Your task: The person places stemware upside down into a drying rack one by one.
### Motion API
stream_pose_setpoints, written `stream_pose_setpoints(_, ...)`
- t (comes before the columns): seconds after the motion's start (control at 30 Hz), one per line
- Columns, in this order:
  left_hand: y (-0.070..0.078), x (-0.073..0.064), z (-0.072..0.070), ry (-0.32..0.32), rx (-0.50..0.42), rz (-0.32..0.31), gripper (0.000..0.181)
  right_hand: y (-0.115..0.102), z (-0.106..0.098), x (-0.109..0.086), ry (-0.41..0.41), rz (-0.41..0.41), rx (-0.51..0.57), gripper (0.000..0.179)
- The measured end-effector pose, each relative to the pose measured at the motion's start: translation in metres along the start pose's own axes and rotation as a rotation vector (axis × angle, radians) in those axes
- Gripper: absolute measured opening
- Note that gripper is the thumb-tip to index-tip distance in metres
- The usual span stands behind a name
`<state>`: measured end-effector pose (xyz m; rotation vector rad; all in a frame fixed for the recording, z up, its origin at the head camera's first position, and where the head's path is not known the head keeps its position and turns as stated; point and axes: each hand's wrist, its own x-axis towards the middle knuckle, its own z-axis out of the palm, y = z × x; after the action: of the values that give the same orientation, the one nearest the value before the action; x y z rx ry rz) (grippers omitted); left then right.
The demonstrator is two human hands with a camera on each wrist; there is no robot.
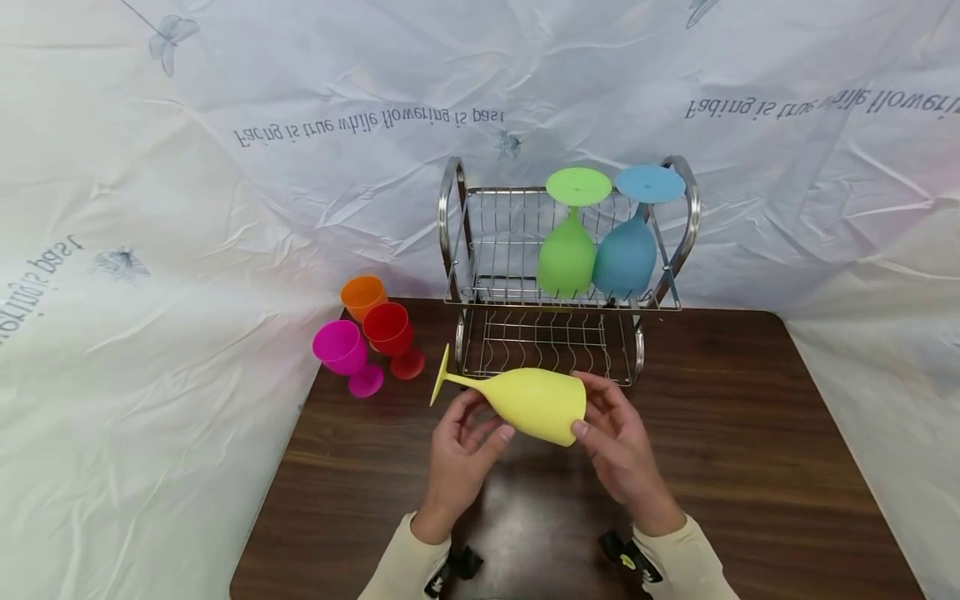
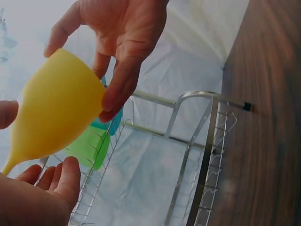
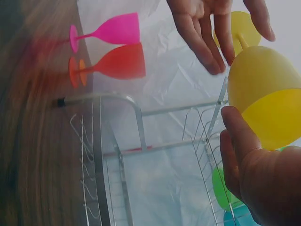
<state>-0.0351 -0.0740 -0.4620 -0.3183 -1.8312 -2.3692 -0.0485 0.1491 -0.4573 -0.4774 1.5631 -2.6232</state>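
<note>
The yellow goblet (image 1: pixel 536 404) is held sideways above the table (image 1: pixel 735 450), rim pinched by the right hand (image 1: pixel 624 454); the left hand (image 1: pixel 459 462) is kept loose, fingers parted about its neck — contact unclear. The orange goblet (image 1: pixel 363 297) is partly hidden by the red goblet (image 1: pixel 389 332).

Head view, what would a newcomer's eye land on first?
Most likely the yellow goblet, held sideways by the right hand at its rim, the left hand near its stem. Next, the green goblet and blue goblet, upside down on the rack. The pink goblet, orange goblet and red goblet stand upright on the table, left of the rack.
</note>
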Motion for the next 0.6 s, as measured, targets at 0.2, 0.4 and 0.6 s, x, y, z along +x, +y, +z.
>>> stream_pose_setpoints(0.2,-0.0015,0.0040,0.0036,-0.063,-0.129,-0.005,0.068,0.0017,0.0057,-0.0016,-0.044,-0.006,0.048,0.055)
stream_pose_setpoints(0.4,-0.0022,0.0056,0.0070,-0.082,-0.219,-0.004,0.067,0.0022,0.0084,-0.0023,-0.042,0.000,0.061,0.054)
stream_pose_setpoints(0.6,-0.0008,0.0080,0.0086,-0.077,-0.220,-0.016,0.069,0.0017,0.0067,-0.0016,-0.052,-0.012,0.066,0.056)
